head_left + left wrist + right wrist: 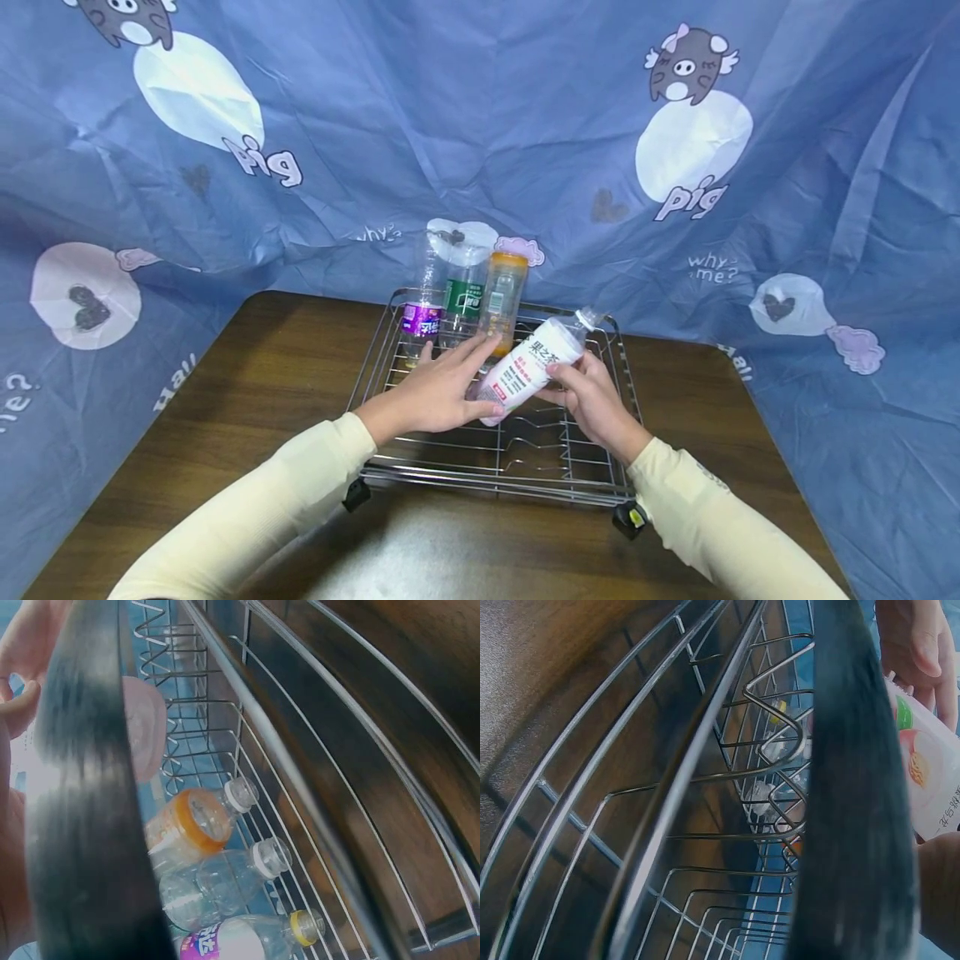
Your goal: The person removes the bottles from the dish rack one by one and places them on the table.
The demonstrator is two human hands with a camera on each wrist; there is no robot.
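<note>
My right hand (592, 396) grips a plastic bottle (531, 364) with a white and pink label, thumb across the label. The bottle leans over the wire rack, its neck toward the upper right. Its peach-printed side (924, 776) shows in the right wrist view. By the bottle's lower end my left hand (442, 387) reaches in with straight fingers, the thumb at its base. Just beyond that hand, three bottles lean in the rack: one with a purple label (422, 320), one with a green label (463, 298), and one with orange bands (504, 296).
The metal wire rack (480, 479) stands on a dark wooden table (690, 408), with black feet at its front corners. Wavy wire dividers (780, 742) run inside it. Blue printed cloth (480, 125) hangs behind and on both sides.
</note>
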